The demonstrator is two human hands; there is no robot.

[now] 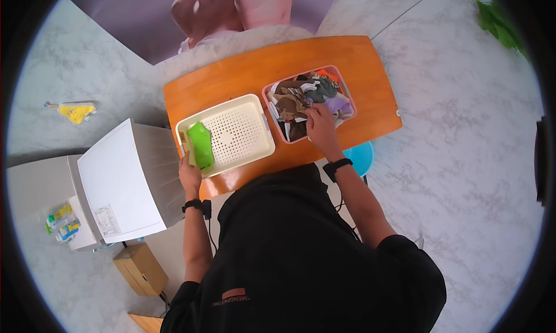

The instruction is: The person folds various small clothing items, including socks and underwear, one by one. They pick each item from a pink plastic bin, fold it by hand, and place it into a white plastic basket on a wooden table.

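A shallow cream plastic basket [234, 135] with a perforated bottom stands on the left part of the wooden table. Along its left side lies a bright green cloth item [202, 146], which looks like a sock. My left hand [190, 173] grips the basket's rim at the near left corner. To the right, a pink-rimmed plastic bin [278, 131] is filled with a heap of mixed socks [295, 100], brown, grey, purple, white and orange among them. Over the heap's near right part, my right hand [322, 126] has its fingertips down among the fabric. Whether they pinch anything is hidden.
The orange-brown wooden table [369, 81] has curved edges. Left of it stands a white-topped appliance [121, 181], with a cardboard box [141, 270] below. A blue bucket [361, 157] sits under the table's near right edge. Cables [211, 233] hang from both wristbands.
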